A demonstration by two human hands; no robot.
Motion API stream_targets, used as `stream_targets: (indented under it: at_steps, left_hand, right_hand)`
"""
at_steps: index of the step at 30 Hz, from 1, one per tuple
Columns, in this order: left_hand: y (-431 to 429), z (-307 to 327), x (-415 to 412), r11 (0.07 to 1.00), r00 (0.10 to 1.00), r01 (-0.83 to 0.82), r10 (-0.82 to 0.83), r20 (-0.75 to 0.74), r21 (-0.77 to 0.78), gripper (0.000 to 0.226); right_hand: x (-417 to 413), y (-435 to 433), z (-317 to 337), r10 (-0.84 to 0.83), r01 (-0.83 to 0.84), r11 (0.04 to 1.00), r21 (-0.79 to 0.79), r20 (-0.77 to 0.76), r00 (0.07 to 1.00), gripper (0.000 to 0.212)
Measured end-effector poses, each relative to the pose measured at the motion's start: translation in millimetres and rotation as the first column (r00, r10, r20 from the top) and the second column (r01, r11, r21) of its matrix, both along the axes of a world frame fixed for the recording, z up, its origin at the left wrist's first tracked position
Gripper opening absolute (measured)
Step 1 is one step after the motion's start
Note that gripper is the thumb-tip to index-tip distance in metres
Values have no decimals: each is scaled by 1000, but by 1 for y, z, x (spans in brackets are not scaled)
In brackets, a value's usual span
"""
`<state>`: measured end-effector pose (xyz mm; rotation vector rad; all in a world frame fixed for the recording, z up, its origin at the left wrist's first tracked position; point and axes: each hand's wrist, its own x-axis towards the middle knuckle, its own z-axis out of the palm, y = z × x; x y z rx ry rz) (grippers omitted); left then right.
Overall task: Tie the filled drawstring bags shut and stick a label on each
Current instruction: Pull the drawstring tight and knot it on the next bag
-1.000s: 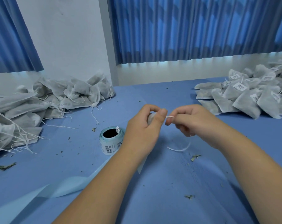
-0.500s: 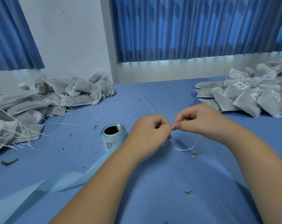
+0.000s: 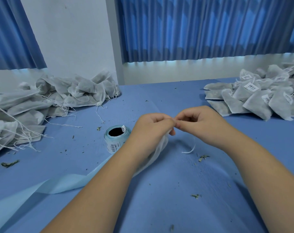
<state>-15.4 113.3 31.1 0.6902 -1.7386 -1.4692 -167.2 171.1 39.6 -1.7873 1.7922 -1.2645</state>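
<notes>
1. Left hand [image 3: 153, 130] clenched round the neck of a bag [image 3: 160, 148]; white bag body hangs under the palm and wrist, mostly hidden, over the middle of the tabletop [image 3: 176, 207]
2. Right hand [image 3: 201, 125] fingers curled, tips pinching the string [image 3: 191, 147] right against the left fingertips; loose end curls down below the hand
3. Roll [image 3: 116, 138] of labels stands on end just left of the left wrist; its pale backing strip [image 3: 41, 187] trails off toward the near left corner
4. Untied pile [image 3: 58, 98] along the far left edge, strings lying loose
5. Labelled pile [image 3: 260, 100] at the far right edge, well apart from the hands
6. Leaf crumbs [image 3: 203, 157] scattered across the top; blue curtain [image 3: 193, 27] behind the far edge
</notes>
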Motion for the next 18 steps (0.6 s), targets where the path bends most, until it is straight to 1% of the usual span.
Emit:
stream_targets:
  at_steps: [2,4,6,8,10,13,15,18]
  left_hand:
    - [0,2,-1,999,996,-30,32,-89,22,17]
    - [1,3,-1,995,988,-90,94,-125,34,19]
    - [0,2,0,982,979,-185,183,-92,-20,24]
    - [-1,0,1,964,975,-219,221,-8,-152,28]
    - [1,-2,2,954,979,-149,179,96,-260,26]
    - [2,-4,2,958,971,-55,116,207,-281,22]
    - [1,-4,3,968,966,7,58,251,-251,22]
    - [2,-2,3,984,966,125,-91,242,-129,20]
  right_hand:
    - [5,-1,-2,14,-14,1000,27,-11,1000,22]
    - [9,0,-3,29,-24,996,89,-58,998,20]
    - [12,3,-2,76,-60,986,157,-95,993,15]
    - [12,7,2,115,-99,978,181,-79,990,15]
    - [8,10,8,118,-113,982,154,-18,993,15]
    - [-2,13,14,69,-74,991,113,50,996,19]
    - [-6,15,14,39,-44,995,95,50,998,19]
    - [-8,13,10,5,-5,993,116,2,1000,15]
